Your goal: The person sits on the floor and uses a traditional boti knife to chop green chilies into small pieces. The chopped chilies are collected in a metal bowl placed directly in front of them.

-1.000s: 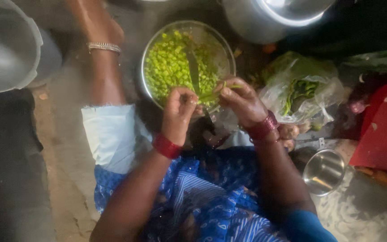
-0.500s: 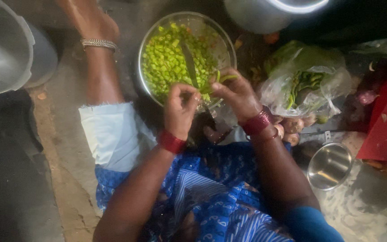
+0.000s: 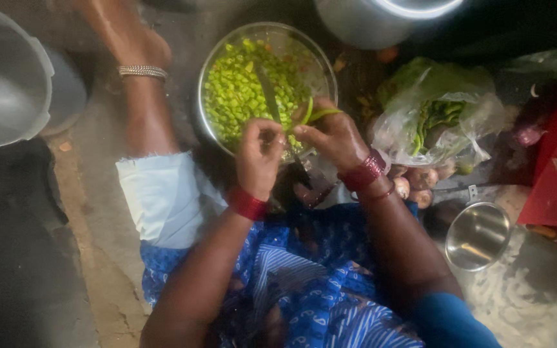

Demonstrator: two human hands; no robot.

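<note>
Both hands meet over the near rim of the steel bowl (image 3: 267, 90): the right hand (image 3: 333, 135) pinches a few long green beans (image 3: 314, 115) between thumb and fingertips, closed tight on them, and the left hand (image 3: 259, 154) is curled around the beans' near end, fingers folded in, seemingly pressing them against an upright blade (image 3: 269, 93) that rises across the bowl. The beans sit just above that near rim, their free tips curving over the bowl. Inside the bowl lies a heap of short green cut pieces (image 3: 240, 96). By my reading the cutting step is in hand, well advanced; the next cut would call for feeding the beans forward a little while keeping fingertips clear of the edge. To the right of the bowl lies a plastic bag of greens (image 3: 439, 119), nearer the person a small steel cup (image 3: 478, 235); left of the bowl, a large grey pot (image 3: 4, 77).
</note>
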